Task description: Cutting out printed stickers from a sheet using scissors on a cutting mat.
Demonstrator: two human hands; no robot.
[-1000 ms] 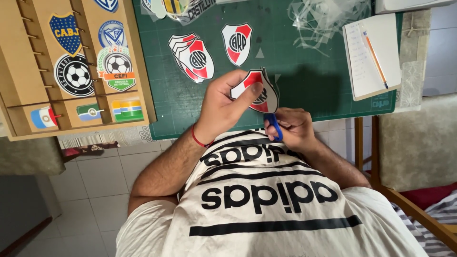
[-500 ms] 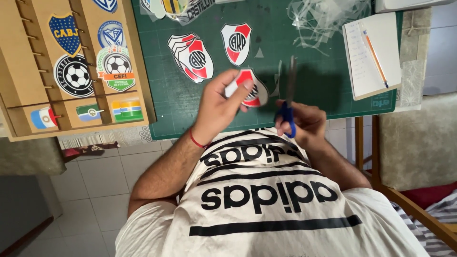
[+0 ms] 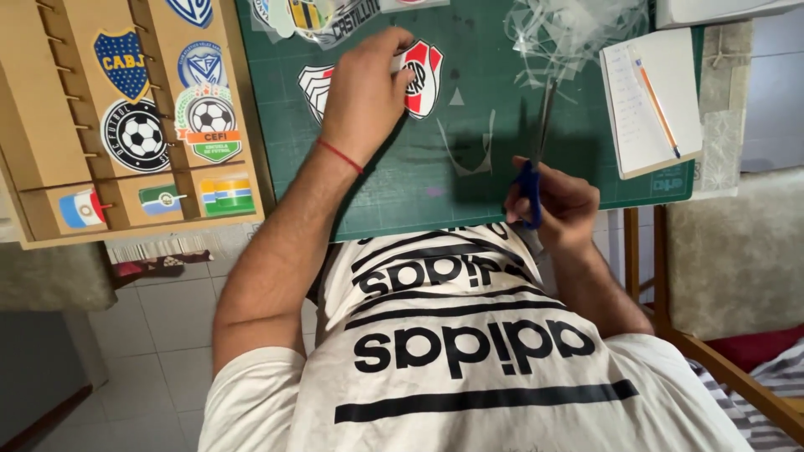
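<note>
My left hand [image 3: 366, 88] reaches forward over the green cutting mat [image 3: 469, 176], its fingers resting on red, white and black shield-shaped stickers [image 3: 421, 77]. A thin red cord circles that wrist. My right hand [image 3: 554, 203] stays near the mat's front edge and grips blue-handled scissors [image 3: 536, 159], blades pointing away from me. A thin curved offcut [image 3: 469, 159] lies on the mat between the hands.
A wooden board [image 3: 50, 125] with several club badges and small flags stands at the left. A pile of clear scraps [image 3: 569, 38] lies at the back of the mat. A notepad [image 3: 649, 100] with an orange pencil sits at the right. More stickers [image 3: 318, 17] lie at the back.
My left hand carried the cut shield sticker from near my chest forward to the other stickers. My right hand drew aside to the right with the scissors, leaving an offcut on the mat.
</note>
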